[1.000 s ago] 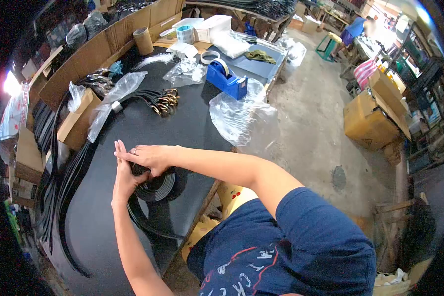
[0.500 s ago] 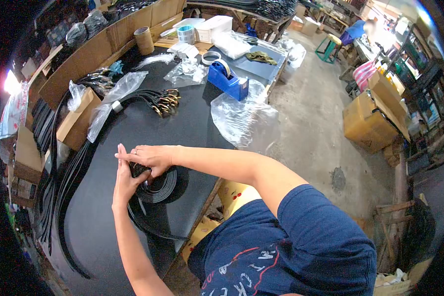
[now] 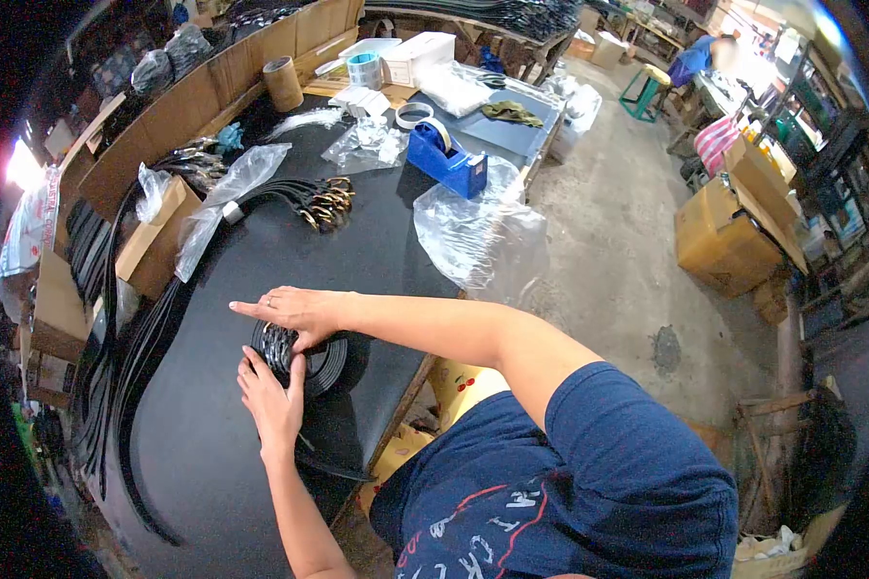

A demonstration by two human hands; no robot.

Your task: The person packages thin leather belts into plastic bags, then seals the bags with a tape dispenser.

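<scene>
A coil of black straps (image 3: 330, 365) lies on the dark tabletop (image 3: 203, 415), its loose tail running toward the table's near edge. My right hand (image 3: 304, 311) rests over the coil's far side, index finger stretched out to the left and thumb on the coil. At the coil's near left side is my left hand (image 3: 272, 394), fingers spread, with thumb and fingertips touching its edge. Shiny pieces show between the two hands. Farther back lies a bundle of black straps with brass-coloured ends (image 3: 323, 201), partly wrapped in clear plastic.
A blue tape dispenser (image 3: 446, 162) and a clear plastic bag (image 3: 468, 236) lie at the table's right edge. Long black straps (image 3: 130, 386) and an open cardboard box (image 3: 154, 236) line the left. A person (image 3: 697, 60) sits far back right, near a green stool (image 3: 644, 94).
My left hand has moved down and right, away from my right fingertips, and its fingers have spread. More of the coil's left part shows. My right hand has barely moved.
</scene>
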